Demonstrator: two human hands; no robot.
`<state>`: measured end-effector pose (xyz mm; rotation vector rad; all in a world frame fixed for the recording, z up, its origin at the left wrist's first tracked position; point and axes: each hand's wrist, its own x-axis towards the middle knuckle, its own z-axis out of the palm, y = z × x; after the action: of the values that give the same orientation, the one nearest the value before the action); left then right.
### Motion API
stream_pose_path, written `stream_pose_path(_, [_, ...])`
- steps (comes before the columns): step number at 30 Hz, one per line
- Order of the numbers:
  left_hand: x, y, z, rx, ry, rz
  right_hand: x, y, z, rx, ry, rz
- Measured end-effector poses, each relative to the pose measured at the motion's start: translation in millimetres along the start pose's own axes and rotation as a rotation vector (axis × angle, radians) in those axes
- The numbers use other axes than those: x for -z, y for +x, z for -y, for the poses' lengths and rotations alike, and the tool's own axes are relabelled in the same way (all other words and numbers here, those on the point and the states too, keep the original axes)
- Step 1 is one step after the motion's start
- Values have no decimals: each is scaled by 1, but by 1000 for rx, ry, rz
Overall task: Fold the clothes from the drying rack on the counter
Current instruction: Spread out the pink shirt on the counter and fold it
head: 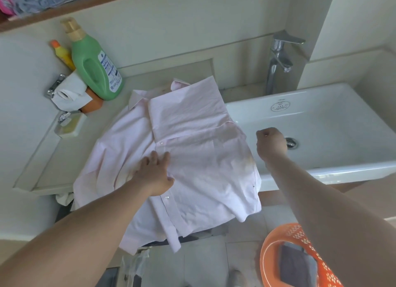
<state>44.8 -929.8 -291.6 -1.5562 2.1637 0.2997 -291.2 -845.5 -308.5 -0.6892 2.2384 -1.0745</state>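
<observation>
Nearest to us, low right: we see an orange perforated basket [300,263] on the tiled floor, with a dark grey folded cloth [295,265] lying inside it.
Front edge of the bench: we see the hem of a pale pink shirt [192,158] hanging over the rim, and a scrap of white fabric [63,199] showing beneath the bench at the left.
Shirt: we find it spread buttons-up across the bench [53,158], between the left corner and the basin, its right edge lying over the basin's rim; one panel is folded over the upper chest near the collar.
Left hand [155,175]: our left grip is flat, fingers straight and slightly spread, pressing on the shirt just left of the button placket.
Right hand [271,142]: our right grip is curled into a fist above the basin, just beside the shirt's right edge; we cannot tell whether it pinches any cloth.
Basin [321,119]: we see a white rectangular sink with a metal drain [291,142] close behind the right hand.
Left of the bench: a soap dish [68,126], then crumpled white paper [68,94].
Back of the bench: a green bottle with a gold cap [94,66], a small yellow bottle [63,54] behind it, and a chrome faucet [278,59] at the rear of the basin.
Farthest, top left: a wooden shelf [85,4] holding bundled fabrics.
</observation>
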Motion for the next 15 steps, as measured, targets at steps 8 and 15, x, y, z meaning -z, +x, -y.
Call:
stream_pose_path(8, [-7, -13, -12, 91, -157, -253, 0, -20, -21, -177, 314, 325])
stream_pose_path(15, [-11, -23, -19, 201, -261, -332, -7, -47, -22, 71, 101, 363])
